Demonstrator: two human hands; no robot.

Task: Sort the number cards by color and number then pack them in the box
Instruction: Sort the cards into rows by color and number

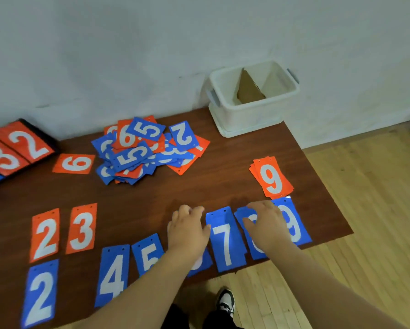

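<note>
On brown tabletop (199, 186), white wall (128, 55) behind | wood floor (365, 210) rt | L hand (187, 231), R hand (267, 224): fingers (185, 210) relaxed on blue cards (252, 251)

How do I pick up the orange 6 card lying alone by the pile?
Pinch the orange 6 card by its near long edge, coming from your side. It lies flat, with bare table in front, while the pile crowds its right end.

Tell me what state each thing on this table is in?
white box, open, no cards visible inside.
mixed card pile, unsorted heap.
blue row, face up, ascending.
orange 9 stack, face up.
left hand, resting on a blue card.
right hand, touching blue 8.
</note>
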